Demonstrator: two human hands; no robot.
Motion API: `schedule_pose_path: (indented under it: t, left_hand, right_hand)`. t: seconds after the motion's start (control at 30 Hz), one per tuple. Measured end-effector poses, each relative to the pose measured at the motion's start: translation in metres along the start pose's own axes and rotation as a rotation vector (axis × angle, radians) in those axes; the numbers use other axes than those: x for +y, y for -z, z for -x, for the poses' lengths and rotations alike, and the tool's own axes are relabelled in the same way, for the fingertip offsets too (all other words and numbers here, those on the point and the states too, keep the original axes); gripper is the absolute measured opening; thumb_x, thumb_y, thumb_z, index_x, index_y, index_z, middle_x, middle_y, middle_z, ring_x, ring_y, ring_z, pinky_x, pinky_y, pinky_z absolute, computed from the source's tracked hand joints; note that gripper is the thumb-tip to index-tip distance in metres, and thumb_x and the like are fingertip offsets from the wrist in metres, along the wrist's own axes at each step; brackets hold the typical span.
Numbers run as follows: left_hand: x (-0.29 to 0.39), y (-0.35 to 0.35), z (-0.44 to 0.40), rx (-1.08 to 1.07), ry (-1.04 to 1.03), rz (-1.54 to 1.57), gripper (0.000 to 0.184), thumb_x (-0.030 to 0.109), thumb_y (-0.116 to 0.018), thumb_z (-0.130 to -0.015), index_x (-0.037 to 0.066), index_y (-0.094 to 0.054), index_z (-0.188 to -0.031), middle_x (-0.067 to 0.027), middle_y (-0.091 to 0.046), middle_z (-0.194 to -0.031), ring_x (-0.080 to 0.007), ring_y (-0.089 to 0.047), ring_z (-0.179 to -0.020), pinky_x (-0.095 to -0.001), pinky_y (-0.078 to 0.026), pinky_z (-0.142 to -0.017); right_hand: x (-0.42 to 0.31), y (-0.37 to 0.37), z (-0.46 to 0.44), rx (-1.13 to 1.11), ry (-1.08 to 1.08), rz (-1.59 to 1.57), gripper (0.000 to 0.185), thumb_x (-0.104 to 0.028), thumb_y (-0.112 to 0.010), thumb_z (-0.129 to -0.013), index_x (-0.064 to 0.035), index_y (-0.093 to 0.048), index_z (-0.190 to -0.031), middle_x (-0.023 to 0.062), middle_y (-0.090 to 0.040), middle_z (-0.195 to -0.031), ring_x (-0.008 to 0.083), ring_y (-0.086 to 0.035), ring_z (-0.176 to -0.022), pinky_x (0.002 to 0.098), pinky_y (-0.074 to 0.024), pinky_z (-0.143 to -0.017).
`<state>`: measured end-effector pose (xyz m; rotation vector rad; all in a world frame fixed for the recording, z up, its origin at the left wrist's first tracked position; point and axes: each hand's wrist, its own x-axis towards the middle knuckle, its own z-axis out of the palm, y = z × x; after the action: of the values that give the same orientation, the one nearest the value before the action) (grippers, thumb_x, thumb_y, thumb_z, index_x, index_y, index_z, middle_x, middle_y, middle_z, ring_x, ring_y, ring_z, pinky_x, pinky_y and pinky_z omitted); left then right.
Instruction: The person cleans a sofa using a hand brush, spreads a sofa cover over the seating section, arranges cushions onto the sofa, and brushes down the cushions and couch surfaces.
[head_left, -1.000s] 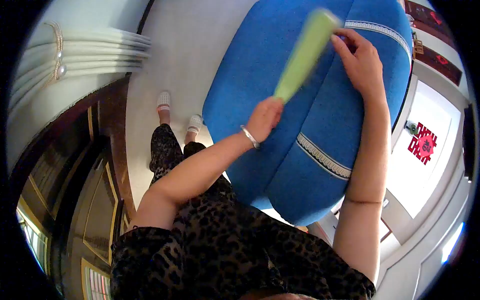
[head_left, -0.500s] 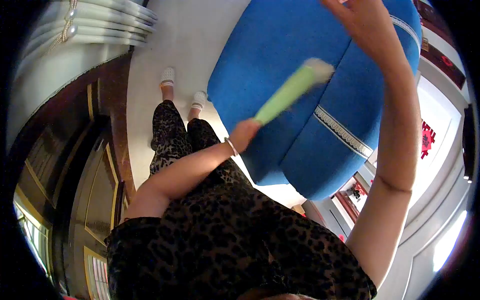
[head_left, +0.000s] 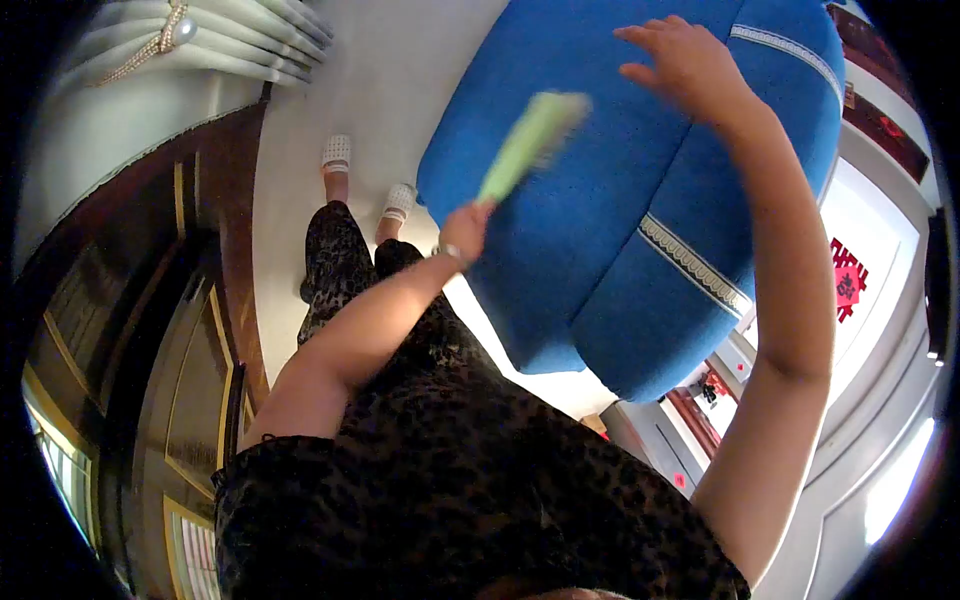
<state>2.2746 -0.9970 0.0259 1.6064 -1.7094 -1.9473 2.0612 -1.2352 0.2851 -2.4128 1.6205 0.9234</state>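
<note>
Head view: two bare hands, one brush and one blue padded seat with two patterned trim bands. The left hand [head_left: 468,228], a bracelet [head_left: 450,251] at its wrist, has its fingers closed round the handle end of the green brush [head_left: 528,145]; the blurred, pale head points away from the fingers, over the blue padded seat [head_left: 580,210], contact uncertain. The right hand [head_left: 692,68], well apart from the brush, holds nothing visible, fingers spread above the seat. Two white shoes [head_left: 397,202] stand on the floor. Writing: red characters on a red paper sign [head_left: 847,285], too small to read surely; no brand is legible.
</note>
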Motion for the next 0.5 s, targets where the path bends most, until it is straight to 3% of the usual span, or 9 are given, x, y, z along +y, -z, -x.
schedule_pose_path:
  t: [0.03, 0.13, 0.23, 0.3, 0.33, 0.4, 0.47, 0.5]
  left_hand:
    - [-0.011, 0.000, -0.024, 0.012, 0.130, -0.046, 0.043, 0.034, -0.038, -0.094, -0.001, -0.061, -0.086, -0.0278, -0.059, -0.075, -0.0434, -0.056, -0.073, -0.0510, -0.041, -0.068]
    - [0.006, 0.032, -0.063, 0.211, 0.279, 0.151, 0.042, 0.036, -0.041, -0.093, -0.001, -0.060, -0.090, -0.0213, -0.062, -0.082, -0.0404, -0.058, -0.075, -0.0432, -0.044, -0.063]
    - [0.086, 0.063, -0.054, 0.038, -0.014, 0.372, 0.041, 0.035, -0.042, -0.093, -0.001, -0.060, -0.088, -0.0211, -0.062, -0.083, -0.0392, -0.057, -0.072, -0.0427, -0.043, -0.064]
    - [0.123, 0.061, -0.051, -0.223, -0.086, 0.486, 0.039, 0.034, -0.043, -0.093, 0.000, -0.060, -0.087, -0.0208, -0.062, -0.082, -0.0365, -0.057, -0.069, -0.0431, -0.043, -0.064]
    - [0.121, 0.055, -0.059, -0.225, -0.147, 0.452, 0.039, 0.035, -0.042, -0.093, 0.000, -0.060, -0.088, -0.0210, -0.062, -0.082, -0.0363, -0.058, -0.071, -0.0433, -0.043, -0.065]
    - [0.101, 0.030, -0.076, -0.241, -0.267, 0.390, 0.040, 0.036, -0.042, -0.093, 0.000, -0.060, -0.089, -0.0214, -0.062, -0.082, -0.0359, -0.060, -0.076, -0.0437, -0.043, -0.067]
    - [0.053, 0.018, -0.112, -0.030, -0.178, 0.155, 0.047, 0.040, -0.039, -0.092, -0.002, -0.061, -0.089, -0.0233, -0.063, -0.085, -0.0371, -0.061, -0.083, -0.0446, -0.044, -0.071]
    - [0.028, 0.025, -0.132, -0.078, 0.077, 0.072, 0.051, 0.042, -0.038, -0.092, -0.002, -0.062, -0.088, -0.0243, -0.062, -0.086, -0.0383, -0.060, -0.086, -0.0450, -0.044, -0.073]
  right_hand:
    - [-0.007, 0.004, 0.000, -0.014, 0.008, -0.012, 0.041, -0.030, -0.057, -0.085, -0.0176, -0.053, -0.123, 0.0101, -0.059, -0.114, 0.0278, -0.052, -0.108, 0.0411, -0.0412, -0.094]
    - [-0.011, 0.029, -0.010, 0.036, 0.037, 0.026, 0.035, -0.030, -0.055, -0.084, -0.0087, -0.059, -0.111, 0.0134, -0.061, -0.105, 0.0301, -0.055, -0.102, 0.0432, -0.0408, -0.090]
    - [0.013, 0.028, -0.029, 0.051, -0.028, 0.004, 0.036, -0.031, -0.055, -0.084, -0.0087, -0.059, -0.111, 0.0135, -0.062, -0.101, 0.0318, -0.055, -0.101, 0.0456, -0.0390, -0.091]
    - [0.041, 0.019, -0.035, 0.133, -0.005, 0.101, 0.033, -0.028, -0.056, -0.084, -0.0070, -0.060, -0.110, 0.0125, -0.063, -0.095, 0.0283, -0.058, -0.093, 0.0426, -0.0431, -0.085]
    - [0.056, 0.013, -0.035, 0.170, 0.005, 0.150, 0.032, -0.026, -0.057, -0.084, -0.0062, -0.060, -0.109, 0.0120, -0.063, -0.093, 0.0265, -0.059, -0.090, 0.0411, -0.0452, -0.083]
    - [0.078, -0.001, -0.033, 0.114, -0.129, 0.124, 0.036, -0.029, -0.057, -0.085, -0.0134, -0.056, -0.117, 0.0111, -0.060, -0.106, 0.0279, -0.055, -0.102, 0.0413, -0.0387, -0.094]
    - [0.104, -0.011, -0.021, 0.089, -0.195, 0.158, 0.038, -0.032, -0.055, -0.085, -0.0158, -0.055, -0.120, 0.0109, -0.060, -0.111, 0.0288, -0.053, -0.107, 0.0413, -0.0355, -0.099]
    - [0.120, -0.015, -0.011, 0.091, -0.195, 0.205, 0.037, -0.034, -0.054, -0.086, -0.0147, -0.056, -0.118, 0.0112, -0.061, -0.109, 0.0290, -0.054, -0.106, 0.0412, -0.0356, -0.099]
